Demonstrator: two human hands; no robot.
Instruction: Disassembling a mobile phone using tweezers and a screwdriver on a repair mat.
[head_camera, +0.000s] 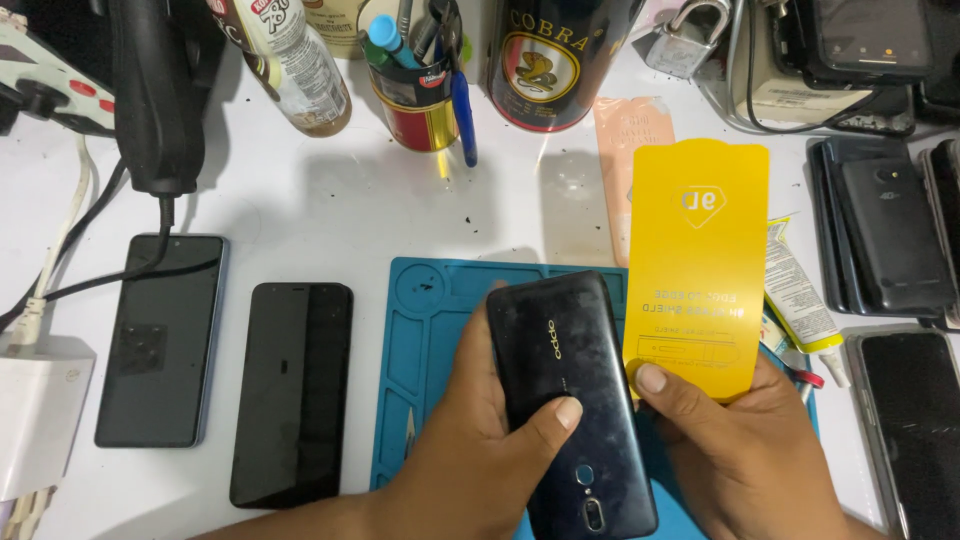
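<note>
Left hand (470, 440) grips black phone (570, 400) back-up, camera end at 6 o'clock; thumb across rear shell, fingers (497, 290) wrapped round left edge, clamped. Phone held over blue repair mat (420, 330), likely to keep it steady above work zone.

Right hand (740, 450) pinches yellow screen-protector sleeve (697, 265) at bottom edge, thumb on front, other fingers hidden behind; sleeve upright, just beside phone at 3 o'clock, edges near touching.

Two dark phones (160, 340) lie flat on white counter (330, 200) at 9 o'clock. Pen cup (415, 100) at 12 o'clock.
</note>
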